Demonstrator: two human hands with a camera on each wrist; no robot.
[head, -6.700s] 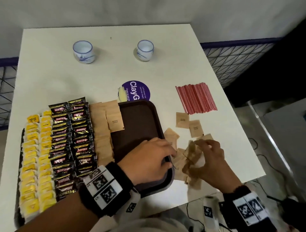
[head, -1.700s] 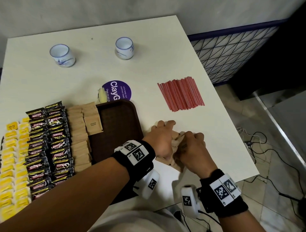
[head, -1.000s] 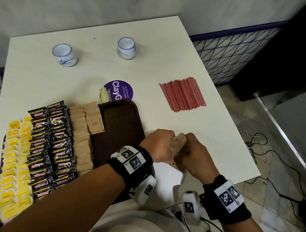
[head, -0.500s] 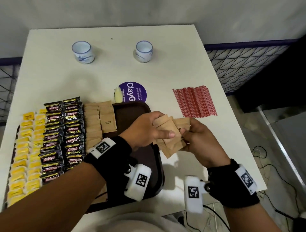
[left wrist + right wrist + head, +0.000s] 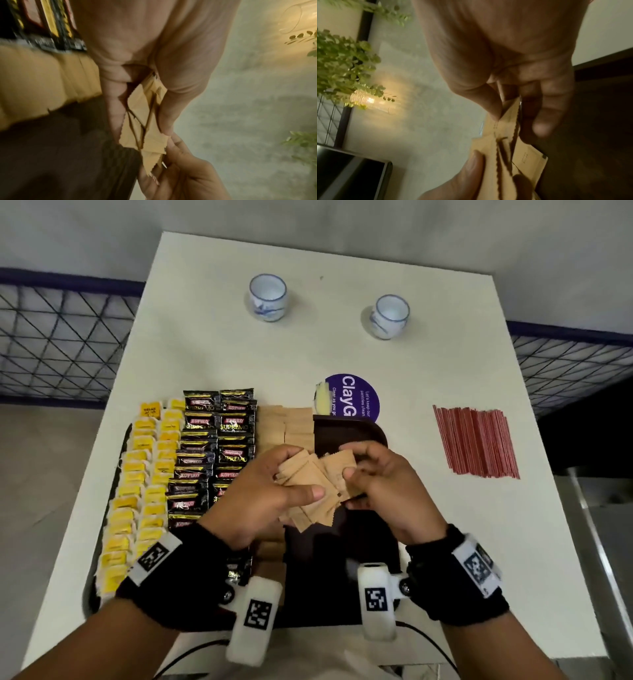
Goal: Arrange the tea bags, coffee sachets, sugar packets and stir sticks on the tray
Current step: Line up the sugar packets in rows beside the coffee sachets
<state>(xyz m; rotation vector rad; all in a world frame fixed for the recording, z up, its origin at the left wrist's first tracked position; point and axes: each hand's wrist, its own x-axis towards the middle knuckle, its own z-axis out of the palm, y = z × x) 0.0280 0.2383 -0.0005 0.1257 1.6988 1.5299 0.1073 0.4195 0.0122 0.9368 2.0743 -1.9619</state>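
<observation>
Above the dark brown tray (image 5: 356,433), my left hand (image 5: 270,494) grips a fanned bunch of brown sugar packets (image 5: 315,487), thumb across the top. My right hand (image 5: 376,484) pinches the bunch's right edge. The left wrist view shows the sugar packets (image 5: 145,121) pressed between fingers and thumb; the right wrist view shows the sugar packets (image 5: 510,151) from beneath. On the tray lie rows of yellow tea bags (image 5: 140,484), black coffee sachets (image 5: 219,440) and laid sugar packets (image 5: 284,422). Red stir sticks (image 5: 476,440) lie on the table at the right.
Two small white cups (image 5: 268,297) (image 5: 390,315) stand at the back of the white table (image 5: 342,347). A purple round sticker (image 5: 352,400) lies behind the tray. Mesh railings flank the table; its right edge is close to the sticks.
The loose sugar packets were gathered off the table to the right of the tray. Both hands have lifted the bunch and carried it left over the tray.
</observation>
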